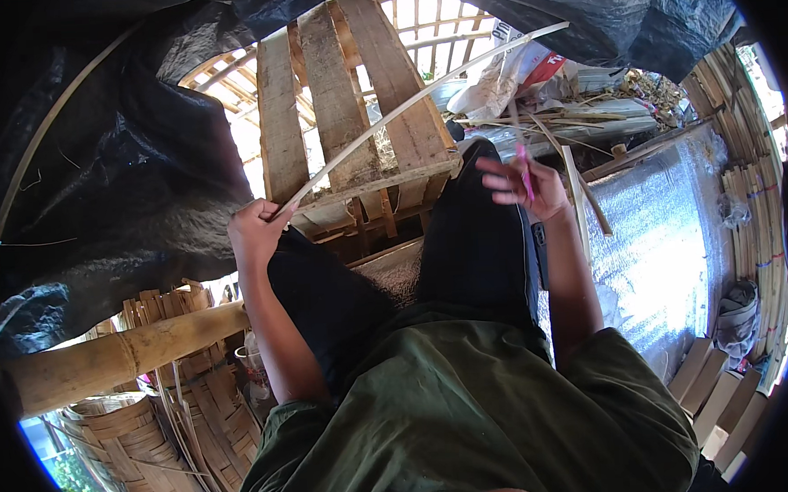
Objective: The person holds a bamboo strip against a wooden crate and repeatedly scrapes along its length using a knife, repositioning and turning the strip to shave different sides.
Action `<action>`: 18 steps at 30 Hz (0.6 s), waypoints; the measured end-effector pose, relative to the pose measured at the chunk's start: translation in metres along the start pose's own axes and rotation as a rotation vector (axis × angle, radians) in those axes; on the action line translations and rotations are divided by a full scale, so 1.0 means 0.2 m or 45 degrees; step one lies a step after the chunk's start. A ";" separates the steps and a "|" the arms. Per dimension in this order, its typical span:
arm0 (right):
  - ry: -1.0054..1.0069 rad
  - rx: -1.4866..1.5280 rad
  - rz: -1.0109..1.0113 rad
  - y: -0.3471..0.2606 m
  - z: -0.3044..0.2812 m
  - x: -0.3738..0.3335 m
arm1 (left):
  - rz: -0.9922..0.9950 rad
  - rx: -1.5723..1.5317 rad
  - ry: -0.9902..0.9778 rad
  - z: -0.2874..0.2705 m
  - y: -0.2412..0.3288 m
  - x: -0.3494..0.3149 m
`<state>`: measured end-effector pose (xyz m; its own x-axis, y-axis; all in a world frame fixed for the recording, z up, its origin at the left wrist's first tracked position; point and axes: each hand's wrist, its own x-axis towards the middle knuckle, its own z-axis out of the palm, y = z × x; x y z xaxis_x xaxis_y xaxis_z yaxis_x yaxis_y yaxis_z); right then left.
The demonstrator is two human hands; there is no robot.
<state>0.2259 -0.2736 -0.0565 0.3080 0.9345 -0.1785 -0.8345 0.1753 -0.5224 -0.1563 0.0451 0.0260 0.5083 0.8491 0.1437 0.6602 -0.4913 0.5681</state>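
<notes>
My left hand (257,230) is closed around the lower end of a long, pale bamboo strip (423,95). The strip slants up to the far right, passing over a slatted wooden stand (366,106) between my knees. Over my right knee, my right hand (541,187) has its fingers spread and blurred by motion. A thin pink-handled tool, which looks like a knife (525,172), is held against its palm, with a smeared blade pointing away from me. Beside my right wrist lean a pale strip (577,198) and a darker one (592,198).
Black plastic sheeting (119,196) hangs at left and overhead. A thick bamboo pole (126,359) runs at lower left above woven bamboo baskets (130,451). Silvery sheeting (648,235) lies at right; a white sack (497,79) and loose strips lie beyond my right hand.
</notes>
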 end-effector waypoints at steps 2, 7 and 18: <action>-0.076 0.055 0.514 -0.01 0.02 -0.02 | -0.003 -0.021 -0.007 0.02 0.02 0.01; 0.787 -0.051 -0.308 0.04 -0.17 0.16 | 0.029 0.010 -0.003 0.02 0.04 0.01; 0.127 0.095 0.591 -0.02 -0.16 0.23 | 0.020 0.038 0.014 0.01 0.03 0.01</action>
<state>0.2587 -0.2418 -0.0898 -0.0655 0.8855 -0.4601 -0.9235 -0.2284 -0.3081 -0.1505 0.0430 0.0274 0.5128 0.8432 0.1616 0.6682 -0.5102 0.5415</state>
